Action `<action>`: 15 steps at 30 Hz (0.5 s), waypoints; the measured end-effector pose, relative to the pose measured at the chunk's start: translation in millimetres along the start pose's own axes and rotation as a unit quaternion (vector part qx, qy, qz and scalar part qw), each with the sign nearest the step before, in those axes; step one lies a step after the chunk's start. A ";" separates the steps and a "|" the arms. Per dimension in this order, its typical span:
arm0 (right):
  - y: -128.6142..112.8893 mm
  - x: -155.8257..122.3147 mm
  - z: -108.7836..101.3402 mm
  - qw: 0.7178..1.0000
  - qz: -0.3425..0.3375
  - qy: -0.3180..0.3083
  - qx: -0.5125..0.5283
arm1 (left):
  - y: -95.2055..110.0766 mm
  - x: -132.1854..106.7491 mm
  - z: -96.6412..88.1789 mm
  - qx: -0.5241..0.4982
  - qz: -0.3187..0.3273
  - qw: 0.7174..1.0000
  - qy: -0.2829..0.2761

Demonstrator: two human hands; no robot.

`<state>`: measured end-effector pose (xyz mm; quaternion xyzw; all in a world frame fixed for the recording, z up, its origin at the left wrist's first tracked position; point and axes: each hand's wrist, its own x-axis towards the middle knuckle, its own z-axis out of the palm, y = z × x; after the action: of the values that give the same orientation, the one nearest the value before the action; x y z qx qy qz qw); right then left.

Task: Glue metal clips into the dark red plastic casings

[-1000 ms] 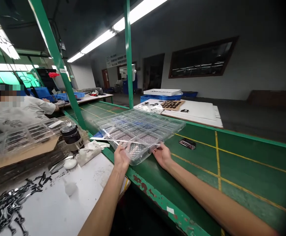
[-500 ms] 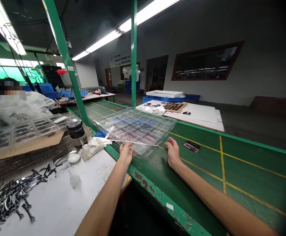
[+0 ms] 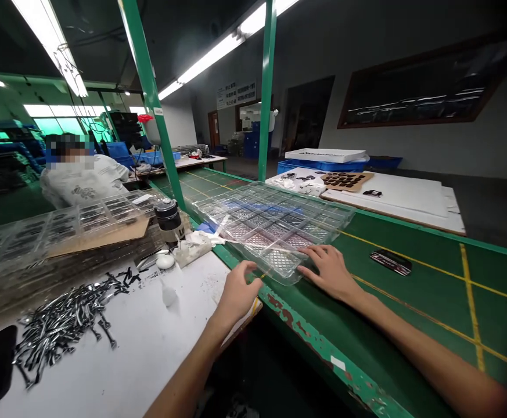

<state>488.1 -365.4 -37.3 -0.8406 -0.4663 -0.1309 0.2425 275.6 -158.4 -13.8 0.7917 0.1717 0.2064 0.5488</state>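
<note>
Standing at a green conveyor belt (image 3: 414,307) in a factory hall (image 3: 309,58) lit by fluorescent tubes, the person has a white table (image 3: 148,354) with a heap of dark metal parts (image 3: 68,316) to the left of the belt. A clear plastic compartment tray (image 3: 270,229) lies flat on the belt straight ahead of both hands, its long axis running along the belt's near edge. The right hand (image 3: 329,270) is nearer, open with its fingers (image 3: 316,252) spread on the tray's near edge, while the left hand (image 3: 238,293) is loosely curled just beside that edge, and neither hand grips.
</note>
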 end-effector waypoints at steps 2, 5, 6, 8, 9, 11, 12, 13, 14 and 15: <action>6.8 -0.8 -6.7 1.000 -0.014 -0.013 -0.015 | -3.5 12.4 -10.8 0.093 0.023 0.995 0.003; 9.1 -3.2 -17.3 0.999 -0.029 -0.031 -0.023 | -12.5 40.9 -14.3 0.203 0.035 0.978 0.010; 6.8 -5.2 -19.8 0.998 -0.037 -0.041 -0.027 | -15.7 50.5 -12.2 0.231 0.037 0.972 0.013; -2.3 -11.1 -20.8 0.994 -0.065 -0.065 -0.052 | -21.7 66.1 -4.8 0.277 0.046 0.959 0.019; -8.2 -14.5 -19.0 0.991 -0.082 -0.073 -0.075 | -24.5 71.4 -0.6 0.296 0.052 0.954 0.023; -20.5 -19.0 -12.6 0.985 -0.109 -0.061 -0.116 | -29.9 76.5 6.1 0.325 0.069 0.943 0.025; -25.5 -19.2 -9.4 0.985 -0.115 -0.047 -0.120 | -32.5 77.1 8.0 0.336 0.078 0.938 0.023; -29.0 -17.9 -7.2 0.986 -0.118 -0.036 -0.111 | -35.0 76.9 8.8 0.345 0.088 0.934 0.018; -30.8 -15.4 -6.4 0.988 -0.117 -0.026 -0.093 | -37.1 76.6 8.6 0.352 0.096 0.931 0.013; -30.6 -12.0 -7.4 0.991 -0.113 -0.018 -0.075 | -38.9 76.8 7.8 0.359 0.102 0.928 0.009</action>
<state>455.8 -364.2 -27.7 -0.8007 -0.5513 -0.1770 0.1537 343.5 -113.2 -42.1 0.9470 0.1579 0.1932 0.2024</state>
